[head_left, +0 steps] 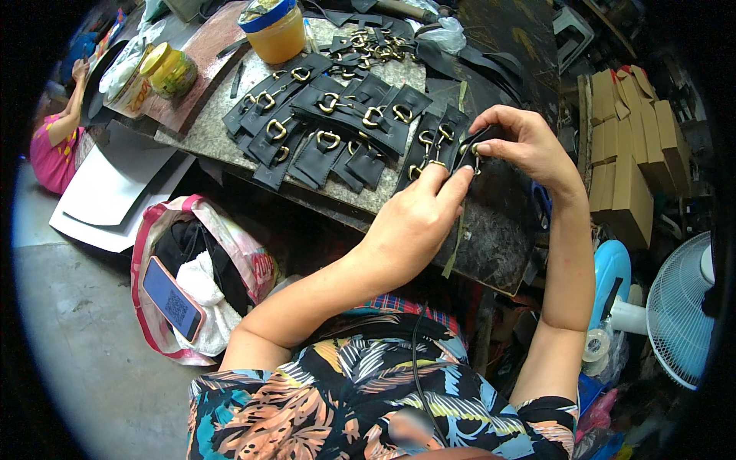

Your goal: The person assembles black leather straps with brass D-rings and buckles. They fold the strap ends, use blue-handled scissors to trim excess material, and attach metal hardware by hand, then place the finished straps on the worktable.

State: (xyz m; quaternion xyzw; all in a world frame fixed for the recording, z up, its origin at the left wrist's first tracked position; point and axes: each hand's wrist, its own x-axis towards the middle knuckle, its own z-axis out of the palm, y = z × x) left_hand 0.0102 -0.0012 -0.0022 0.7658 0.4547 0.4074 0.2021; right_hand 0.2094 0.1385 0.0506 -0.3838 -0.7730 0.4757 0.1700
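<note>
At the right end of the bench, both hands meet over a short black leather strap (464, 158) with brass-coloured hardware. My right hand (531, 150) pinches its upper end between thumb and fingers. From the near side, my left hand (418, 218) has its fingertips closed on the strap's lower part. A small metal piece (477, 162) shows beside the right thumb; its exact form is partly hidden. Just left of the fingers lie similar leather straps with buckle rings (426, 139). Farther left, several more black leather pieces (368, 115) with brass-coloured rings are piled in overlapping rows.
Behind the straps stand a blue-rimmed tub (277, 38) and loose metal rings (368, 47). A yellow-lidded jar (169, 70) sits far left. Below the bench, a bag (249, 257) holds a phone (173, 297). Cardboard boxes (625, 192) and a fan (678, 307) stand right. Another person (61, 142) sits far left.
</note>
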